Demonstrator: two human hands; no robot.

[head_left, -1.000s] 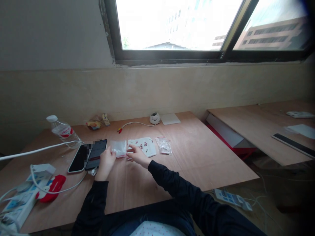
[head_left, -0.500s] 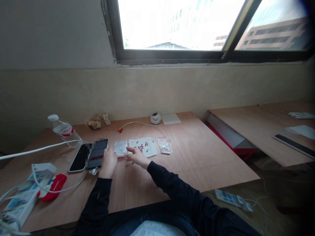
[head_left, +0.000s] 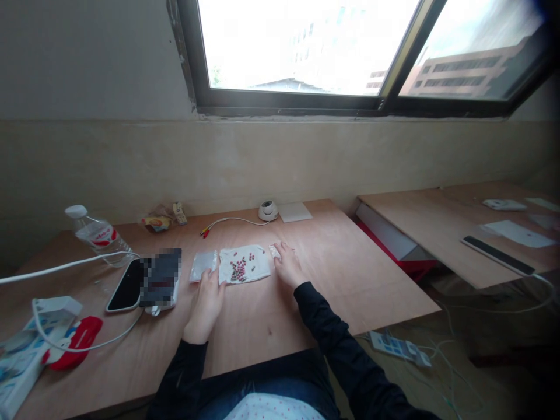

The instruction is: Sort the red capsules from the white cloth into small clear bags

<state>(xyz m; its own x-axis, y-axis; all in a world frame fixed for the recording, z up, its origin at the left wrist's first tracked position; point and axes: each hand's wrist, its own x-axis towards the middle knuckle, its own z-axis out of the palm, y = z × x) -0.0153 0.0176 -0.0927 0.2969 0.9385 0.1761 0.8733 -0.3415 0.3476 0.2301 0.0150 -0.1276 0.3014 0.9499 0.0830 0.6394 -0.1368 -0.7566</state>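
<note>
The right hand has moved over a plastic bag, mostly hiding it (neither grip can be told).

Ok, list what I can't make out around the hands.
All in the head view:
- Right plastic bag: mostly hidden by the right hand; its contents and any grip can't be told.
- Left plastic bag: near right corner covered by the left hand.
- Reddish pieces on the white sheet: too small to identify.
- Phone nearer the hand: screen pixelated.
- Power strip: cut off by the left edge.
</note>
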